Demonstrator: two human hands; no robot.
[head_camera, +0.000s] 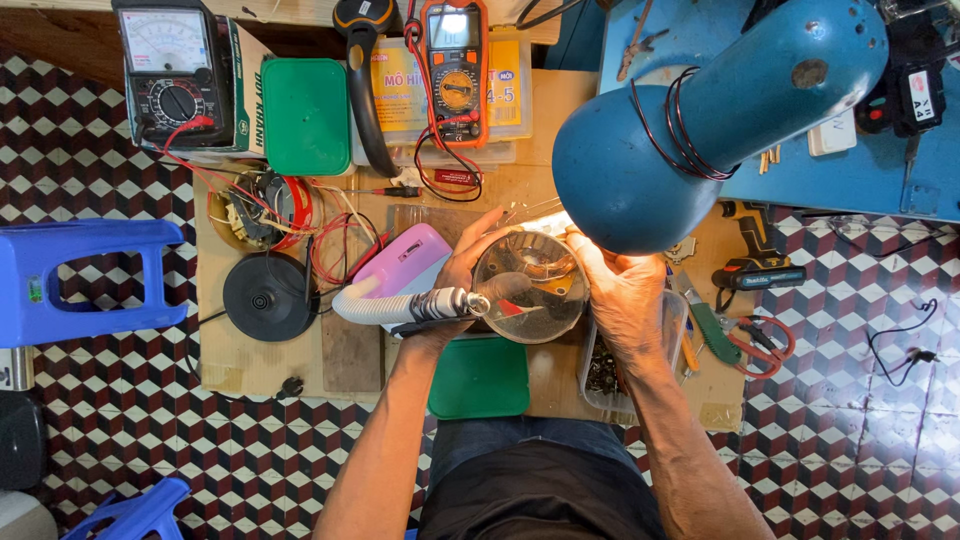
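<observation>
Steel, shiny and round: the kettle body (530, 285) sits at the worktop's (560, 110) centre, my left hand (462, 275) gripping its rim at nine o'clock, my right hand (622, 295) cupping it at three, fingers wrapped on the wall. I judge it could slip or tip, being smooth. The white hose tool (405, 306) lies across my left wrist and may snag; the blue lamp (700, 120) at one o'clock crowds my right hand.

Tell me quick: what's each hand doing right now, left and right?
Left hand: closed on the round metal pot, at its left side.
Right hand: closed on the same pot, at its right rim.
</observation>
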